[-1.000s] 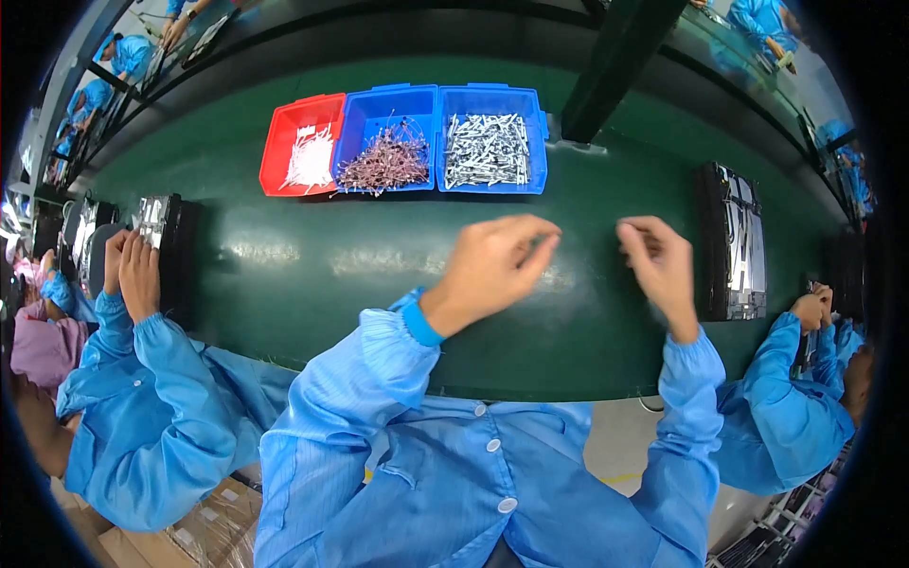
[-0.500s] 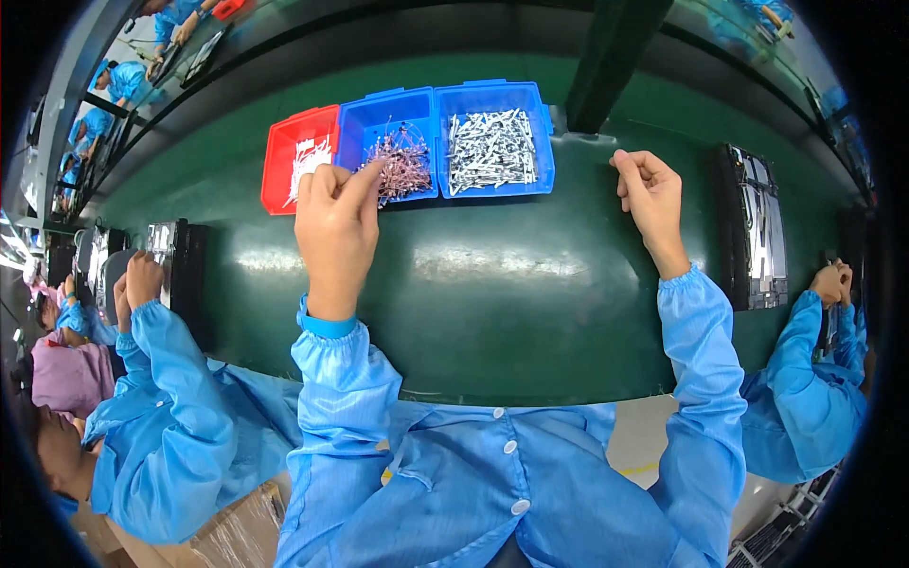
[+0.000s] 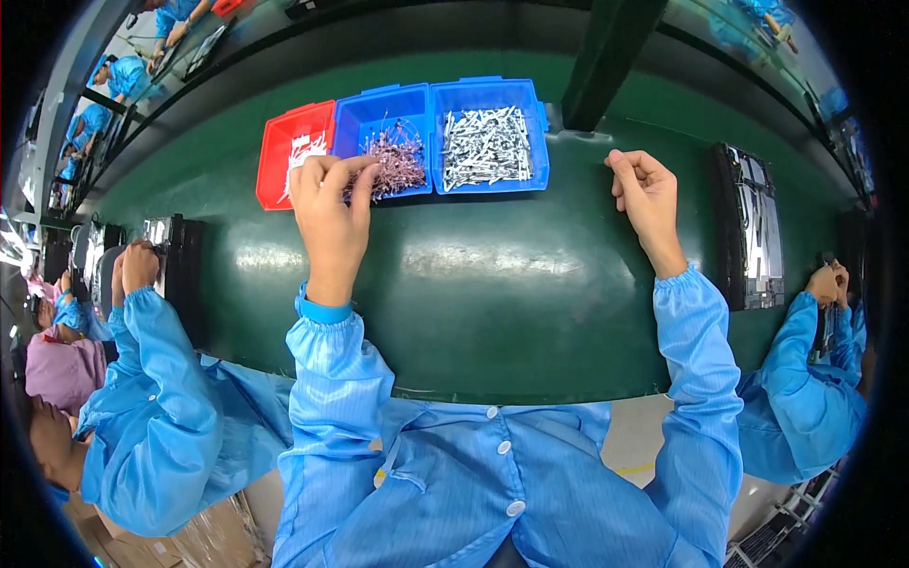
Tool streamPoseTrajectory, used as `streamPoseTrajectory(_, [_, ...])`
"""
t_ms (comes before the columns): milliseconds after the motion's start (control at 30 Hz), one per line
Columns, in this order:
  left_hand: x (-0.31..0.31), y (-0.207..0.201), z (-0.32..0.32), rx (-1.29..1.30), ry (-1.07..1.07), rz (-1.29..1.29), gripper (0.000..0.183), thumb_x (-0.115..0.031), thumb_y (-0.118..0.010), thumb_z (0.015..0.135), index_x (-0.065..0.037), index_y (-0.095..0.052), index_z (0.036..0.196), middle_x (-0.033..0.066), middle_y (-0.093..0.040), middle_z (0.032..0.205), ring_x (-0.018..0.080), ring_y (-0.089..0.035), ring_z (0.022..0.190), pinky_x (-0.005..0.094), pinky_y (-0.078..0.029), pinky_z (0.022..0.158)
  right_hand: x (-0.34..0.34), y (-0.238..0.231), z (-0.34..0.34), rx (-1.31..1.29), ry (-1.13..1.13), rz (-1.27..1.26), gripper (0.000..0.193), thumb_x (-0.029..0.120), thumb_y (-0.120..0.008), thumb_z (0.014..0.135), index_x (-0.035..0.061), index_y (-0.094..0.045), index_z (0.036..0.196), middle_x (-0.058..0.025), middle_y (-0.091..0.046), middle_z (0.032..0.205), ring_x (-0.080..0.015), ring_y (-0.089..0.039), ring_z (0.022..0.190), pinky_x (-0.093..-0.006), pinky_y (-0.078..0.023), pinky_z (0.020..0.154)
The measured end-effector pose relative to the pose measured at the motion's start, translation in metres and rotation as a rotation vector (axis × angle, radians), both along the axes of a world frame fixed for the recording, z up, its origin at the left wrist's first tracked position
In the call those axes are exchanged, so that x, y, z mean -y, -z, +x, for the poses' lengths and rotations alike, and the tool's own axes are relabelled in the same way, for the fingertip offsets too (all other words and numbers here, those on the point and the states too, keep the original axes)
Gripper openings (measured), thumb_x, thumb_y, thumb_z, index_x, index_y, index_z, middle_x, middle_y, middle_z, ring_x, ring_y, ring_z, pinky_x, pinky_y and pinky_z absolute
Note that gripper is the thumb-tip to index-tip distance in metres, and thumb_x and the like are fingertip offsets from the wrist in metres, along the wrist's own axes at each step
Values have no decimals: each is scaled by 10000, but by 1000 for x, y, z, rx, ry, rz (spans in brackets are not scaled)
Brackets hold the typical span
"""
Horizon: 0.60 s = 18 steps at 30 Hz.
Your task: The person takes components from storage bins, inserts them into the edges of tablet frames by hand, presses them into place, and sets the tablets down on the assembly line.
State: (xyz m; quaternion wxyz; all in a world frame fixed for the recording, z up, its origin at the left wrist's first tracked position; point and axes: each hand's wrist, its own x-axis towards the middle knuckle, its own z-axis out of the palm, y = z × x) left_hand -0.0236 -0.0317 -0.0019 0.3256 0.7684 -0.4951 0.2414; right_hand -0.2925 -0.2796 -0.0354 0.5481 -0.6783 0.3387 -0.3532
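My left hand [image 3: 331,208] reaches over the front left edge of the middle blue bin [image 3: 383,99]. Its thumb and fingers come together at the left side of a heap of thin pinkish wire-like parts [image 3: 396,156]; whatever is between the fingertips is hidden. To the right of the bins, my right hand [image 3: 649,199] hovers over the green table with fingers curled and thumb pressed to the index finger. Anything in that pinch is too small to make out.
A red bin [image 3: 275,156] with white slender parts adjoins on the left, a blue bin [image 3: 540,170] of silvery-white parts on the right. A dark post [image 3: 611,71] rises behind. Black devices [image 3: 753,227] stand at the right; co-workers [image 3: 170,398] sit on both sides.
My left hand has shifted its fingers, now spread more sideways toward the pinkish heap, with the thumb lower beside them. My right hand keeps its curled pose. The whole view has shifted slightly.
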Motion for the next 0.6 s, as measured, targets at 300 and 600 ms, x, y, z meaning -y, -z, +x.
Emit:
streamPoseTrajectory(300, [2, 7, 1, -225, -51, -146, 73, -148, -752, 850, -82, -732, 875, 33, -553, 820, 213, -499, 834, 350, -398, 801, 1, 2, -2, 0, -6, -1, 235, 236, -673, 964, 10, -685, 902, 13, -573, 635, -24, -466, 505, -186, -340, 447])
streamPoseTrajectory(600, [1, 7, 0, -94, -98, -100, 94, -200, -764, 848, -125, -724, 888, 21, -557, 855, 215, -509, 889, 371, -370, 845, 0, 0, -2, -27, -9, -23, 231, 234, -671, 964, 15, -682, 893, 15, -574, 638, -22, -470, 510, -184, -343, 453])
